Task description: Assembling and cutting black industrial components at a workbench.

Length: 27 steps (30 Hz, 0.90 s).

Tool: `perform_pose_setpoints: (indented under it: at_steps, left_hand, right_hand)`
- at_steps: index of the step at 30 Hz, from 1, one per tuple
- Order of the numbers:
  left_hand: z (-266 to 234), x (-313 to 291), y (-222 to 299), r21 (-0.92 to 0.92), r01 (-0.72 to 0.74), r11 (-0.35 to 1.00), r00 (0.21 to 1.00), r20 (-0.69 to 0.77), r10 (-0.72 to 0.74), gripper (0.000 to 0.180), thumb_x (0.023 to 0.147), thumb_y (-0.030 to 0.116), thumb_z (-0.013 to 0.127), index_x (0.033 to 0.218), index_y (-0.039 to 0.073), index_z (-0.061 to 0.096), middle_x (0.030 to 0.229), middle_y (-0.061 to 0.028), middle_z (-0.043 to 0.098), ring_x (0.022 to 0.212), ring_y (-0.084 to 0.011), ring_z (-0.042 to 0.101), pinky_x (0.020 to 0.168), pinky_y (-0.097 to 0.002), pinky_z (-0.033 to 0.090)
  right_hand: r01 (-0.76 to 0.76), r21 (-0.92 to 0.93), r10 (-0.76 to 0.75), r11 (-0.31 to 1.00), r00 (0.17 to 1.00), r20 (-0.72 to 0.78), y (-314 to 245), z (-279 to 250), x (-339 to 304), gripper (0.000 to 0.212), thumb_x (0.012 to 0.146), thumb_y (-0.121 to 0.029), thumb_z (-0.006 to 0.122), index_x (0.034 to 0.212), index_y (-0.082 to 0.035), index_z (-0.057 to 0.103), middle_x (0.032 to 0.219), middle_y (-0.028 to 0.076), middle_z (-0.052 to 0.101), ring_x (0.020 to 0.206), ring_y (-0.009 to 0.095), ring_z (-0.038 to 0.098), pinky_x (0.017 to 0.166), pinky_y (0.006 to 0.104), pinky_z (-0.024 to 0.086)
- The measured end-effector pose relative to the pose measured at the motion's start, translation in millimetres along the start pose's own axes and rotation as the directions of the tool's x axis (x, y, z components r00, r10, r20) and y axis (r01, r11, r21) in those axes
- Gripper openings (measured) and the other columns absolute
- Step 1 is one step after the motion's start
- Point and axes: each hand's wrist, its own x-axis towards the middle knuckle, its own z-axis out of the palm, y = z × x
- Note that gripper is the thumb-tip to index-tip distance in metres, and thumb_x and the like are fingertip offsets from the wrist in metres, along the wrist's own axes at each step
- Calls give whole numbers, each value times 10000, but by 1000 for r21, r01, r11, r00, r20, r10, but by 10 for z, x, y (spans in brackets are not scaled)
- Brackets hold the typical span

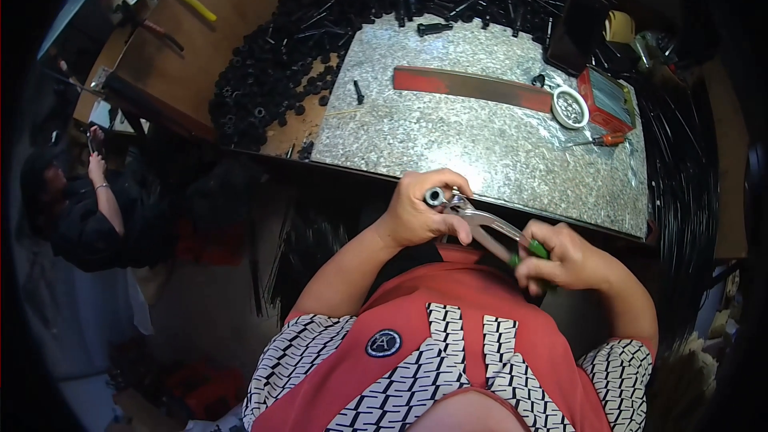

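Observation:
My left hand (pixel 412 216) is closed around a small cylindrical part, whose round end with a pale metal ring (pixel 434 196) sticks out by the thumb and forefinger. My right hand (pixel 570 256) grips the green handles of a pair of pliers (pixel 498 222). The metal jaws of the pliers reach to my left fingers, close beside the part. Whether the jaws bite on it is hidden by the fingers. Both hands are held in front of my body, just short of the table's near edge.
On the speckled tabletop (pixel 384 128) lie a long red-brown bar (pixel 472 88), a white bowl of small metal pieces (pixel 570 107), a red box (pixel 606 100) and an orange-handled screwdriver (pixel 610 139). Black parts (pixel 280 56) are heaped behind and left. Another person (pixel 88 208) is at far left.

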Motion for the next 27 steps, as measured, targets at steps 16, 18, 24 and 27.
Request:
perform_pose_setpoints:
  at_steps: [16, 18, 24, 27]
  left_hand:
    - [-146, 68, 82, 107, -130, 986, 989, 80, 121, 736, 461, 653, 718, 818, 12, 662, 618, 25, 568, 572, -47, 526, 497, -202, 369]
    - [-130, 88, 67, 151, -177, 973, 981, 105, 163, 717, 465, 671, 708, 757, 18, 655, 610, 14, 569, 559, -57, 528, 496, -205, 373]
    - [-155, 60, 0, 133, -177, 975, 984, 1, 178, 508, 490, 379, 887, 749, 32, 622, 623, 9, 582, 570, -50, 522, 514, -204, 399]
    - [-101, 44, 69, 7, -51, 999, 997, -50, 51, 735, 440, 664, 725, 779, 16, 644, 669, 14, 588, 569, -51, 514, 507, -188, 368]
  right_hand:
    - [-165, 545, 19, 822, 965, 263, 451, -75, 112, 440, 982, -331, 344, 884, 45, 551, 717, 197, 647, 526, 218, 628, 460, 306, 497]
    - [-201, 434, 65, 878, 949, 308, 499, -107, 134, 267, 916, -229, 503, 911, 37, 527, 711, 155, 635, 549, 213, 627, 436, 296, 480]
    - [313, -691, -619, 651, 746, -245, 396, 121, 99, 595, 733, -107, 754, 1174, 34, 380, 971, 183, 566, 853, 311, 598, 781, 379, 480]
    - [315, -676, -595, 667, 771, -227, 412, 16, 110, 333, 867, -175, 608, 1086, 53, 505, 967, 213, 594, 852, 344, 614, 747, 392, 497]
